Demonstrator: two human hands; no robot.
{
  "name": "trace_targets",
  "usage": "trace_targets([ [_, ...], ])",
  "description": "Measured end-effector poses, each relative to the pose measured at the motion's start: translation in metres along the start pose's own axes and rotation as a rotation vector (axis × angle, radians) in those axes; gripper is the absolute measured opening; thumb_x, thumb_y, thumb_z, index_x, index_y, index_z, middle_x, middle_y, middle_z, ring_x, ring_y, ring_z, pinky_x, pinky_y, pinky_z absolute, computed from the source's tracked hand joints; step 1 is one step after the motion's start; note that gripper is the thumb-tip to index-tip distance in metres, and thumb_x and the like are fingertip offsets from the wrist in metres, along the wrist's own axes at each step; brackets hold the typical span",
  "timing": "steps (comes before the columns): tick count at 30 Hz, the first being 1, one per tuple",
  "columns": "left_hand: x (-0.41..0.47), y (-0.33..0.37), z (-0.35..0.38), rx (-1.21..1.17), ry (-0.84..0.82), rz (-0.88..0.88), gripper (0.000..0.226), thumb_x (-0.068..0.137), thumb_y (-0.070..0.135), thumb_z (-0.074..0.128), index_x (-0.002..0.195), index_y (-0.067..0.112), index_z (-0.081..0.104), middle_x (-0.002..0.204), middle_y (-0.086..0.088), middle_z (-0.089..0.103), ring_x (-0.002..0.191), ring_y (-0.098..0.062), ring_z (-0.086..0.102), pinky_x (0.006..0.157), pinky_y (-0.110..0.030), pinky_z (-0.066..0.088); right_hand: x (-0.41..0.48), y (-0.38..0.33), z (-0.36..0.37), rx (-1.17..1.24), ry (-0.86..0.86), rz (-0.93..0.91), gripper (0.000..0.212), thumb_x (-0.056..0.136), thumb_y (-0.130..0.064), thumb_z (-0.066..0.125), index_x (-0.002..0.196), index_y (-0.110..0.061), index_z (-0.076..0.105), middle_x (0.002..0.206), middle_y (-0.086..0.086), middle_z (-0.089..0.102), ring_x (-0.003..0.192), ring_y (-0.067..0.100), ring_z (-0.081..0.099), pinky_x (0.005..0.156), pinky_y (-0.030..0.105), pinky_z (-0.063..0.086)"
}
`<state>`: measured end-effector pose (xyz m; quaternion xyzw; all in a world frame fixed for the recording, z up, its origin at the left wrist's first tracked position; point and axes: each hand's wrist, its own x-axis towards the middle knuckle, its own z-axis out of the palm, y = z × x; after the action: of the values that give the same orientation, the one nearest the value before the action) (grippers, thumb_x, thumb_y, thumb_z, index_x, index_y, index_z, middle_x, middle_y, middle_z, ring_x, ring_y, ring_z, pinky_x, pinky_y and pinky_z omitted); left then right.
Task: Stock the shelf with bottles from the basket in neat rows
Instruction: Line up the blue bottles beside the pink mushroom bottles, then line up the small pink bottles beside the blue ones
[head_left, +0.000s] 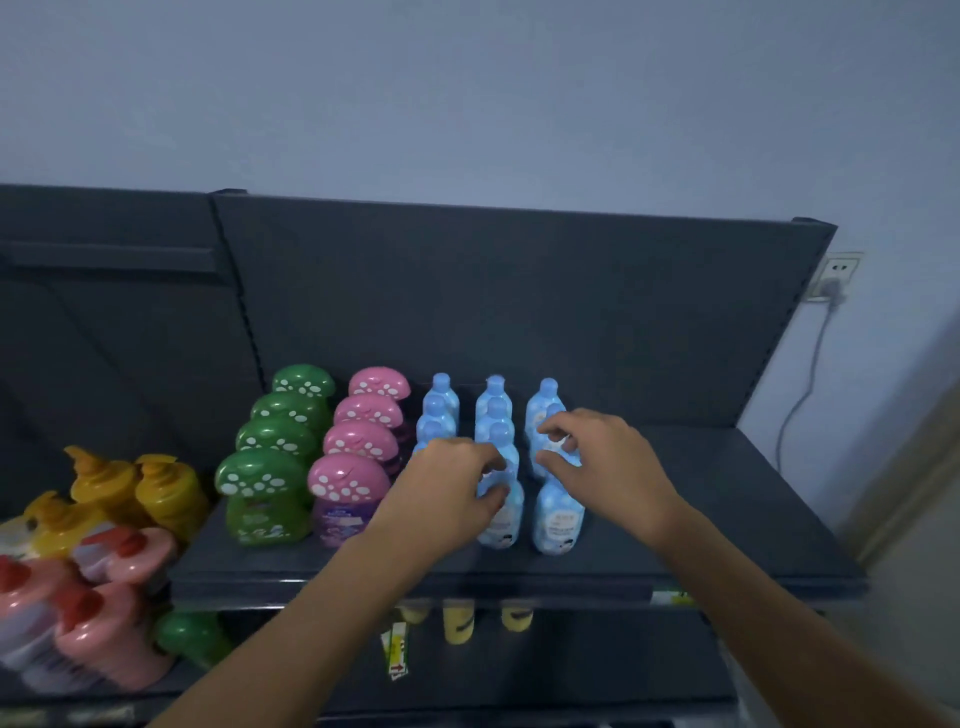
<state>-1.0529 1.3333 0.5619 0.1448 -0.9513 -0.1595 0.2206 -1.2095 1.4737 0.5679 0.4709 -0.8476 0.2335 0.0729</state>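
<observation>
Shelf (727, 519) holds blue bottles (441, 400) in three rows beside pink-capped bottles (358, 441) and green-capped bottles (280, 441). Left hand (452, 483): fingers curled round cap of middle-row front bottle (501, 519). Right hand (608, 457): narrow thumb-and-finger pinch on top of right-row front bottle (558, 519).

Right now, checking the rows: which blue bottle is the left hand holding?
The front bottle of the middle blue column; the left hand curls round its neck. The right hand grips a bottle in the rightmost column.
</observation>
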Motion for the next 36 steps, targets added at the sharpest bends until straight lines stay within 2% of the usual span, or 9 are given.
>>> trace_targets([
  [2, -0.022, -0.018, -0.014, 0.002, -0.011, 0.006, 0.023, 0.087, 0.038, 0.065, 0.106, 0.026, 0.071, 0.093, 0.009, 0.068, 0.085, -0.013, 0.064, 0.076, -0.032, 0.054, -0.013, -0.028, 0.006, -0.016, -0.01, -0.003, 0.028, 0.092, -0.049, 0.064, 0.115, -0.034, 0.067, 0.105, -0.017, 0.066, 0.095, 0.005, 0.063, 0.077, 0.031, 0.053],
  [7, -0.087, -0.07, -0.053, 0.034, -0.071, -0.017, 0.027, 0.083, 0.047, 0.06, 0.103, 0.03, 0.07, 0.086, 0.012, 0.065, 0.084, -0.013, 0.064, 0.071, -0.033, 0.054, -0.052, -0.102, 0.033, 0.0, -0.025, 0.024, 0.031, 0.093, -0.046, 0.065, 0.118, -0.029, 0.067, 0.107, -0.015, 0.066, 0.098, 0.004, 0.061, 0.073, 0.024, 0.044],
  [9, -0.116, -0.092, -0.064, 0.057, -0.099, -0.025, 0.028, 0.082, 0.049, 0.058, 0.1, 0.031, 0.068, 0.09, 0.011, 0.068, 0.087, -0.015, 0.065, 0.073, -0.036, 0.056, -0.072, -0.129, 0.052, 0.025, -0.03, 0.024, 0.031, 0.092, -0.046, 0.066, 0.117, -0.027, 0.068, 0.104, -0.014, 0.068, 0.096, 0.006, 0.062, 0.073, 0.025, 0.048],
  [12, -0.158, -0.128, -0.078, 0.108, -0.143, -0.053, 0.033, 0.083, 0.05, 0.059, 0.107, 0.03, 0.067, 0.1, 0.007, 0.07, 0.096, -0.02, 0.065, 0.078, -0.038, 0.056, -0.096, -0.168, 0.089, 0.065, -0.072, 0.022, 0.033, 0.089, -0.045, 0.071, 0.115, -0.024, 0.069, 0.101, -0.01, 0.069, 0.09, 0.007, 0.064, 0.074, 0.028, 0.054],
  [17, -0.225, -0.171, -0.072, 0.083, -0.214, -0.144, 0.032, 0.083, 0.047, 0.061, 0.112, 0.034, 0.067, 0.106, 0.008, 0.072, 0.103, -0.023, 0.065, 0.081, -0.04, 0.056, -0.138, -0.211, 0.146, 0.042, -0.143, 0.038, 0.032, 0.087, -0.045, 0.073, 0.114, -0.027, 0.069, 0.099, -0.011, 0.068, 0.091, 0.011, 0.065, 0.071, 0.026, 0.047],
  [24, -0.304, -0.219, 0.003, -0.017, -0.363, -0.263, 0.038, 0.075, 0.053, 0.052, 0.106, 0.035, 0.063, 0.099, 0.007, 0.071, 0.094, -0.025, 0.067, 0.077, -0.039, 0.056, -0.201, -0.214, 0.243, 0.104, -0.306, 0.111, 0.035, 0.086, -0.039, 0.074, 0.118, -0.026, 0.066, 0.106, -0.009, 0.068, 0.094, 0.016, 0.068, 0.075, 0.04, 0.058],
  [28, -0.35, -0.23, 0.071, -0.089, -0.468, -0.335, 0.029, 0.077, 0.046, 0.055, 0.103, 0.033, 0.06, 0.101, 0.004, 0.07, 0.096, -0.027, 0.067, 0.078, -0.038, 0.055, -0.235, -0.194, 0.31, 0.094, -0.404, 0.14, 0.034, 0.086, -0.034, 0.075, 0.117, -0.023, 0.068, 0.109, -0.004, 0.068, 0.099, 0.023, 0.068, 0.075, 0.037, 0.056],
  [33, -0.405, -0.252, 0.171, -0.1, -0.595, -0.367, 0.029, 0.087, 0.042, 0.056, 0.113, 0.031, 0.062, 0.113, 0.004, 0.064, 0.102, -0.025, 0.064, 0.079, -0.035, 0.05, -0.261, -0.172, 0.401, 0.035, -0.506, 0.106, 0.033, 0.09, -0.031, 0.065, 0.122, -0.023, 0.065, 0.116, 0.001, 0.066, 0.104, 0.029, 0.064, 0.082, 0.041, 0.053],
  [36, -0.428, -0.266, 0.229, -0.1, -0.562, -0.332, 0.032, 0.089, 0.039, 0.052, 0.118, 0.03, 0.062, 0.116, 0.006, 0.059, 0.099, -0.023, 0.062, 0.074, -0.034, 0.048, -0.266, -0.158, 0.457, 0.045, -0.548, 0.055, 0.034, 0.091, -0.034, 0.058, 0.123, -0.022, 0.064, 0.12, 0.004, 0.064, 0.104, 0.031, 0.064, 0.08, 0.044, 0.053],
])
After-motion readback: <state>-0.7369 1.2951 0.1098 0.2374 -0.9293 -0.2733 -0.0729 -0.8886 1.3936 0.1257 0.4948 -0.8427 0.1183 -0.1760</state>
